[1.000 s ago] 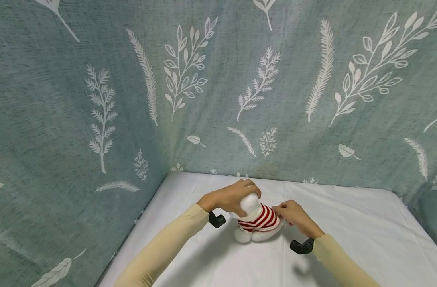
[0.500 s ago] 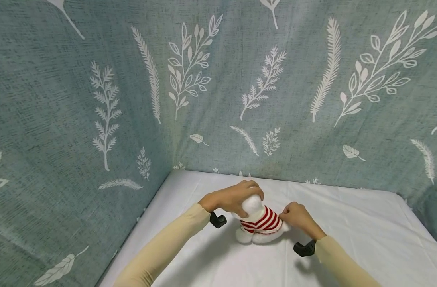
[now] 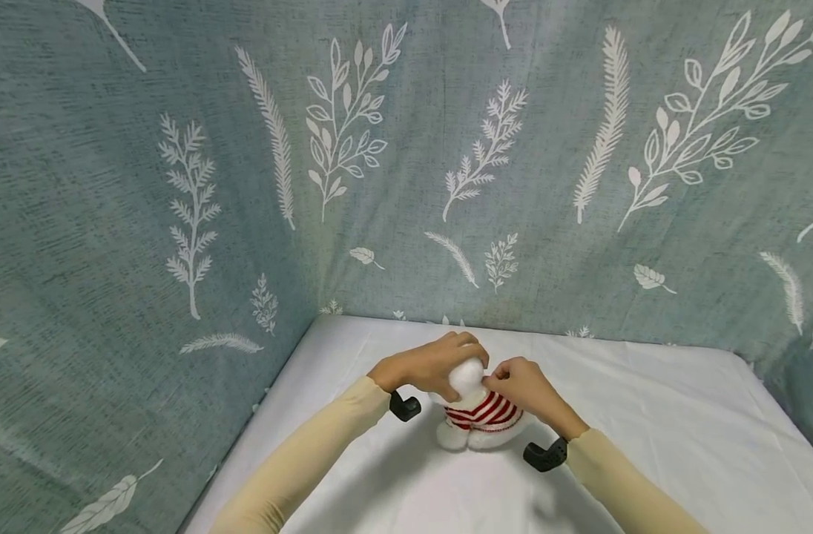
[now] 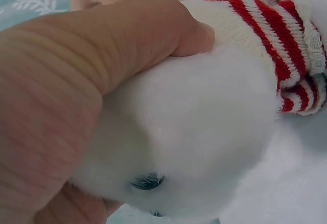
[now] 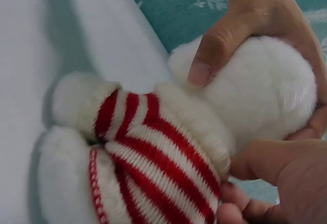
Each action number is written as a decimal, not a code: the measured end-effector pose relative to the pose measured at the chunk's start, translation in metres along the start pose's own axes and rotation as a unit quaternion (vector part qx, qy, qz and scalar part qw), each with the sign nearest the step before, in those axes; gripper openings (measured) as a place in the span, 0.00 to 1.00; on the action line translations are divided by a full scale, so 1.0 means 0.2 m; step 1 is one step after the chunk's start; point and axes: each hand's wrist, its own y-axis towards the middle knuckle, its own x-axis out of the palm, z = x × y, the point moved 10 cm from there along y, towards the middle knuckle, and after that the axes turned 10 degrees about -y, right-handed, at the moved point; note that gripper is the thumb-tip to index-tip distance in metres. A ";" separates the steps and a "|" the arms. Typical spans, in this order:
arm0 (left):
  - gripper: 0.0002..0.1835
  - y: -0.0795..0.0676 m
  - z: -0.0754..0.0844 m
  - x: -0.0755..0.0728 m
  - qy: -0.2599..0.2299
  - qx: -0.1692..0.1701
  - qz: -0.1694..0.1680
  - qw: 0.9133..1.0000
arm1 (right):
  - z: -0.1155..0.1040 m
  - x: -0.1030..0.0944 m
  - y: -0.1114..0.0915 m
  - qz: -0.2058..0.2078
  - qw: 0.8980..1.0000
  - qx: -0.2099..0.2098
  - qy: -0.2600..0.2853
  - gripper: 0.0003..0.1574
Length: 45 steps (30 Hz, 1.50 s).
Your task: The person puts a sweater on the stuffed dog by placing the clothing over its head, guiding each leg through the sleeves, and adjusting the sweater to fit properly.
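Observation:
A white plush animal (image 3: pixel 452 436) in a red-and-white striped knit sweater (image 3: pixel 495 411) is on the white-covered table. My left hand (image 3: pixel 438 363) grips its round, furry head, thumb on the near side. One dark eye (image 4: pixel 148 182) shows below that hand in the left wrist view. My right hand (image 3: pixel 525 384) is at the back of the neck. In the right wrist view its thumb and fingers pinch the edge of the cream knit collar (image 5: pixel 204 124). The toy's far side is hidden behind my hands.
White cloth covers the table (image 3: pixel 647 415). Blue-green curtains (image 3: pixel 406 185) with white leaf prints hang behind it and along the left. A black wrist device (image 3: pixel 403 406) sits under my left wrist, another (image 3: pixel 545 455) under my right.
My right hand has left the sweater's lower hem at the toy's rear and moved left and up to the collar. My left hand keeps its hold on the head.

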 end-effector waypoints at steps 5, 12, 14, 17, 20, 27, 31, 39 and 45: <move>0.36 0.01 0.01 0.00 -0.005 -0.004 -0.004 1.000 | -0.01 0.00 0.01 -0.001 1.000 0.030 0.002 0.26; 0.37 0.00 0.00 0.00 -0.004 -0.016 -0.004 1.000 | -0.04 0.01 0.04 -0.001 1.000 0.004 0.012 0.22; 0.37 -0.01 0.00 0.00 -0.004 -0.017 -0.002 1.000 | -0.05 0.01 0.04 -0.001 1.000 0.000 -0.004 0.23; 0.37 -0.01 0.00 0.00 -0.002 -0.018 -0.001 1.000 | -0.07 0.02 0.05 -0.010 1.000 0.000 -0.025 0.23; 0.37 -0.01 0.00 0.01 0.001 -0.016 -0.004 1.000 | -0.08 0.03 0.05 -0.034 0.999 0.015 -0.034 0.23; 0.36 0.00 0.00 0.03 0.003 -0.008 -0.006 1.000 | -0.07 0.07 0.05 -0.068 0.997 0.032 -0.010 0.19; 0.36 -0.01 -0.02 0.03 0.000 -0.031 -0.005 1.000 | -0.03 0.09 0.06 -0.078 0.996 0.033 0.038 0.20; 0.37 -0.01 -0.04 0.03 -0.007 -0.037 -0.005 0.999 | 0.03 0.13 0.08 -0.114 0.978 0.039 0.173 0.13; 0.37 -0.01 -0.04 0.03 -0.003 -0.033 -0.005 0.999 | 0.08 0.13 0.08 -0.115 0.978 0.047 0.166 0.12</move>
